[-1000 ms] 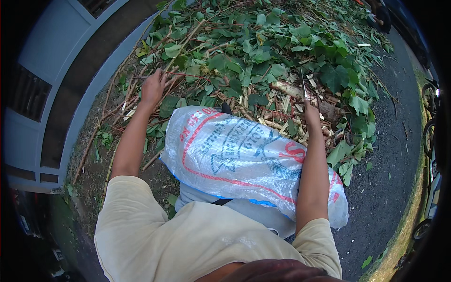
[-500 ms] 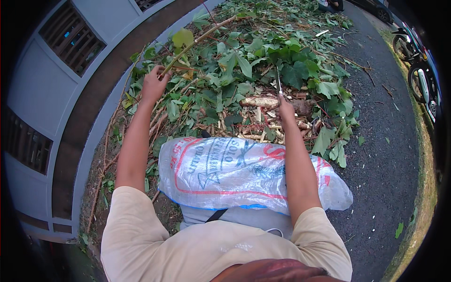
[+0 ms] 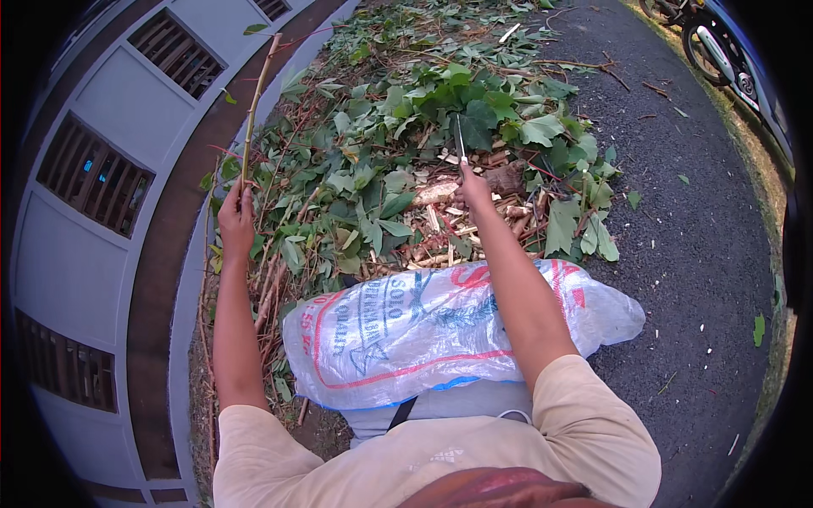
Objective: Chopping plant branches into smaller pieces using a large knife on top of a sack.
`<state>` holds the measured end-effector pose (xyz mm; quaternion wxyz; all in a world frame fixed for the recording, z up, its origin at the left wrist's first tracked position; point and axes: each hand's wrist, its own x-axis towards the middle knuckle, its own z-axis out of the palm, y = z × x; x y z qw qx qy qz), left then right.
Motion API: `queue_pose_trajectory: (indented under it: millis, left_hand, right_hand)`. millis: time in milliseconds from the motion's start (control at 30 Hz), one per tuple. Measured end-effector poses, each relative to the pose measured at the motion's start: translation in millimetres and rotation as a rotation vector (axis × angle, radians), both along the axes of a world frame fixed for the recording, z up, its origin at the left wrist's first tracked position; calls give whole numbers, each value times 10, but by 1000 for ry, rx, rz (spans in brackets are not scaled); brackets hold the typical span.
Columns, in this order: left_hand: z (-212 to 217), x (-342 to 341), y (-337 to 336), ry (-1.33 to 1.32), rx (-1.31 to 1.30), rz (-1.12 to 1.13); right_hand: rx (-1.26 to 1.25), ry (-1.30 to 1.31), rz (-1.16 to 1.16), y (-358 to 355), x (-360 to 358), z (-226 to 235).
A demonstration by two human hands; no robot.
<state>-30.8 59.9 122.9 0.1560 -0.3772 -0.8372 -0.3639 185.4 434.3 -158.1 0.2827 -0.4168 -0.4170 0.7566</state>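
A long leafy branch (image 3: 253, 106) rises from my left hand (image 3: 236, 216), whose fingers are wrapped round its lower end at the left of the leaf pile. My right hand (image 3: 471, 190) grips a knife (image 3: 460, 138) by its handle, the blade pointing away from me over the green leaves. Just beneath that hand lies a thick piece of log (image 3: 436, 193) with a pale, chopped surface, among wood chips and short cut pieces (image 3: 434, 245). A white woven plastic sack (image 3: 415, 326) with red and blue print covers my lap.
Cut leaves and stems (image 3: 364, 127) heap up ahead. Long bare stems (image 3: 269, 292) lie to the left, beside a pale wall (image 3: 93, 195) with slatted openings. On the right runs a dark paved lane (image 3: 669, 212), with a parked motorcycle (image 3: 737, 68) at its far edge.
My left hand has swung the branch from leaning rightward over the pile to nearly upright by the wall. The view has turned rightward; my right hand still holds the knife over the chips.
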Motion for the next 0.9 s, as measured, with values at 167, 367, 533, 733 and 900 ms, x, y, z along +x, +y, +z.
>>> queue_pose_trajectory:
  millis: [167,367,533,733,900]
  left_hand:
    - [-227,-102,482,148,-250,25]
    - [-1432,-5,725,-83,-507,-37]
    - [-2331,-334,468,-425,-472,-299]
    - [-2665,-637,420,-608,-775,-408]
    - [-2522,-695,334,-692,-766,-395]
  right_hand:
    - [-98,126,65,-24,83,127]
    - [116,-64,-103,71,254,236]
    - [365,11,-57,-114,303,682]
    - [645,-137,251,-296,331,482]
    - [988,-768,454,-341,500,-86]
